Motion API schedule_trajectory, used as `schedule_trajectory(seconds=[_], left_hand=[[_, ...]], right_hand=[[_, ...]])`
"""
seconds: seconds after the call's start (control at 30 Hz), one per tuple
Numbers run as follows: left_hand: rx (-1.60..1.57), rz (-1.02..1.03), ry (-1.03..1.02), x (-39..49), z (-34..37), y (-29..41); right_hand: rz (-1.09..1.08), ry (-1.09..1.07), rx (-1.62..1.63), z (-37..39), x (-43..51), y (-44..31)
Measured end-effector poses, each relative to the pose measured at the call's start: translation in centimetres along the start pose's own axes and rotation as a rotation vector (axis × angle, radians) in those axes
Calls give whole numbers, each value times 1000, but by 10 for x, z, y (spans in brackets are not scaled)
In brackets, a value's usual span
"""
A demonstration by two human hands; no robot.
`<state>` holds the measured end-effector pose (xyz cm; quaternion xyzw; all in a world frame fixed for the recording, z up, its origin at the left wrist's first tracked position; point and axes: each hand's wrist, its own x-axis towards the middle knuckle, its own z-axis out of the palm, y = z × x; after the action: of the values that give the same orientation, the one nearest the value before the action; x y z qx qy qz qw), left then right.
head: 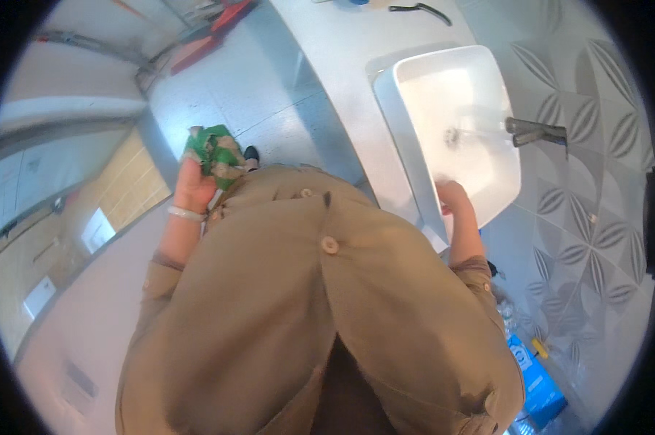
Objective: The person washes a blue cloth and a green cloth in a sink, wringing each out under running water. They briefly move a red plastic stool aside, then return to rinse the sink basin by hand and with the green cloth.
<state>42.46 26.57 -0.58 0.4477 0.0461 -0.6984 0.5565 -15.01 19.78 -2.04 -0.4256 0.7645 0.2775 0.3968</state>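
My left hand (pixel 194 187) is closed around a crumpled green and beige cloth (pixel 216 154), held out over the floor at the left. A pale bangle circles that wrist. On the right, my right hand (pixel 453 197) is at the near end of a white rectangular washbasin (pixel 447 87), over its side wall. Its fingers are blurred and partly hidden, so whether they grip anything cannot be told. A dark metal faucet (pixel 536 132) points over the basin from the tiled wall.
The basin stands on a white countertop (pixel 338 54); a black-handled tool (pixel 422 11) lies at its far end. Red objects (pixel 207 46) are on the floor at upper left. A blue box (pixel 539 383) and clear plastic bottles stand at lower right. Patterned tiles cover the right wall.
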Motion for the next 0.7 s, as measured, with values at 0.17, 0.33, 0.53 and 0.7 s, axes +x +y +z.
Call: schedule_trajectory(seconds=[0.17,0.33,0.53,0.7], left_hand=[[41,-77,-114,18,1,49],[171,2,-92,33,-15,79],[237,-55,-94,45,-19,112],[228,-159,-209,57,-15,121]], right_hand=[[-143,-110,-44,-27,-6,-62],[-493,403,415,-39,42,-158],[-715,-30,851,-33,13,-148],[-320,62,514,3,-17,-43]])
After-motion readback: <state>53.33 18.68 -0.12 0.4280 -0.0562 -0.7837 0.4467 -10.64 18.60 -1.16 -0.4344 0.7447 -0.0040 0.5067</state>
